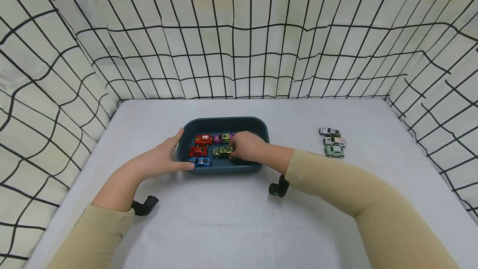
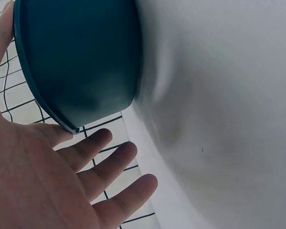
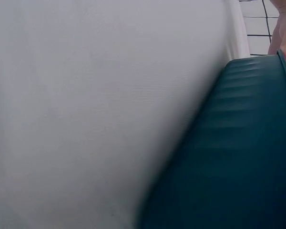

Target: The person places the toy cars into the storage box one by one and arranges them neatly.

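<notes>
The camo car (image 1: 222, 152) is lying inside the tray (image 1: 224, 170), near the middle of its floor, its long axis running left to right along the tray's long sides. The right hand (image 1: 247, 146) is the nearer one, sitting over the tray's right half; its bent fingers and thumb are pinching the car's right end — the tips are partly hiding from view. The left hand (image 1: 158, 163) is resting at the tray's left end, fingers spread and fairly straight, thumb and index touching the rim, holding no car. The camo car is showing mottled dark and yellowish green — glossy, low and small beside the tray.
</notes>
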`<state>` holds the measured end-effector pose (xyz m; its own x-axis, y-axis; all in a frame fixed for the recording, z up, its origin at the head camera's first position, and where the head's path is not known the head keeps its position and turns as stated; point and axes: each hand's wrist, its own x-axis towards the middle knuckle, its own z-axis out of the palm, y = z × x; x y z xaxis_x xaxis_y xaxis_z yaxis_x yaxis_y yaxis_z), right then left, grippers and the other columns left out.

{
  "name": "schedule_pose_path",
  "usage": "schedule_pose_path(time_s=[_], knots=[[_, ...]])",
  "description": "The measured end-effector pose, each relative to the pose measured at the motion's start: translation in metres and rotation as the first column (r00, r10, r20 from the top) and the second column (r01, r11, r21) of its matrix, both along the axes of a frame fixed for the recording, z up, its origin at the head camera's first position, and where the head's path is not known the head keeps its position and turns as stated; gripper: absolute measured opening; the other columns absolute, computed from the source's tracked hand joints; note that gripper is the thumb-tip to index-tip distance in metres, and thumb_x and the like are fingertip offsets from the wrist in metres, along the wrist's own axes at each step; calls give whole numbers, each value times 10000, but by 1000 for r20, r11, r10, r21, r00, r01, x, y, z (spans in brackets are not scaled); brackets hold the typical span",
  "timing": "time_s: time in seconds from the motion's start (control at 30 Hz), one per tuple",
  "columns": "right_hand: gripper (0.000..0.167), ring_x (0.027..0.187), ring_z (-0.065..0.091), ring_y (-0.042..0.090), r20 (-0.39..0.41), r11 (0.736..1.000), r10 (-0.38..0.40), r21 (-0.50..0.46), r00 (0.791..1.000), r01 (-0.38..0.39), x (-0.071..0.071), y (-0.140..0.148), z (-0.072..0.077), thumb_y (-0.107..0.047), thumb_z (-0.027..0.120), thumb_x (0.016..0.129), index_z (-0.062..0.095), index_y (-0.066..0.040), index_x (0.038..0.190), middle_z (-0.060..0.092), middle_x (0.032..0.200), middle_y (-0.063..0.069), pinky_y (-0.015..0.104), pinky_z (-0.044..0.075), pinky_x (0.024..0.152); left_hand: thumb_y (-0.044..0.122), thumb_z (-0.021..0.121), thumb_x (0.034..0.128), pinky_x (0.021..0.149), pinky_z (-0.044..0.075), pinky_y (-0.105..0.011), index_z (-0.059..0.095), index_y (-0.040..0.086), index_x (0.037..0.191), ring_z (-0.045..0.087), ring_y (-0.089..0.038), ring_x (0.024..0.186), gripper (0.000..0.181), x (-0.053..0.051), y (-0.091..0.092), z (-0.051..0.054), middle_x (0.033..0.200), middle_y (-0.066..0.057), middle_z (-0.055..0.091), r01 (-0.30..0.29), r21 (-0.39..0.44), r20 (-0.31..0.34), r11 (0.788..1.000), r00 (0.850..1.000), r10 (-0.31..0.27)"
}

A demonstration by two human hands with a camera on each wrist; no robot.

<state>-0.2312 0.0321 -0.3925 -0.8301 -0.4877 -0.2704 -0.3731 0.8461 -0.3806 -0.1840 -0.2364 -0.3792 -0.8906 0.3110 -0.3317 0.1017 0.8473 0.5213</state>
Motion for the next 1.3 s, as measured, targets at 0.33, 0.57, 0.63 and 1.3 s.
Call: schedule_pose_path(time_s=[0.33, 0.57, 0.63, 1.3], knots=[[373, 1090, 628, 149, -64, 998, -57, -26, 996, 56, -7, 2, -6, -291, 751, 902, 717, -104, 1222, 691, 1222, 24, 336, 490, 986, 622, 731, 800, 1112, 191, -687, -102, 114, 1589, 95, -472, 1473, 1255, 1, 1, 1, 1623, -263, 75, -10, -8, -3, 1000, 1000, 10], [321, 892, 643, 118, -45, 993, -83, -86, 996, 79, -8, 5, -3, -276, 754, 899, 735, -98, 1165, 721, 1122, 18, 281, 534, 833, 611, 735, 803, 1104, 191, -698, -101, 110, 1588, 98, -486, 1467, 1251, 4, 1, 2, 1619, -274, 79, -15, 0, -2, 1000, 1000, 15], [297, 839, 631, 112, -40, 991, -92, -102, 995, 88, -8, 5, -2, -272, 754, 900, 742, -96, 1138, 727, 1084, 16, 260, 530, 780, 608, 736, 804, 1103, 191, -699, -103, 114, 1588, 99, -487, 1466, 1250, 4, 0, 1, 1618, -275, 81, -17, 0, -4, 1000, 1000, 17], [302, 734, 686, 139, 58, 953, -82, -289, 995, 95, -11, 24, 19, -266, 721, 928, 719, -81, 1167, 720, 914, -9, 259, 535, 665, 594, 735, 814, 1109, 185, -692, -102, 98, 1586, 100, -488, 1465, 1242, 3, 3, -1, 1616, -281, 79, -11, 19, -7, 1000, 1000, 11]])
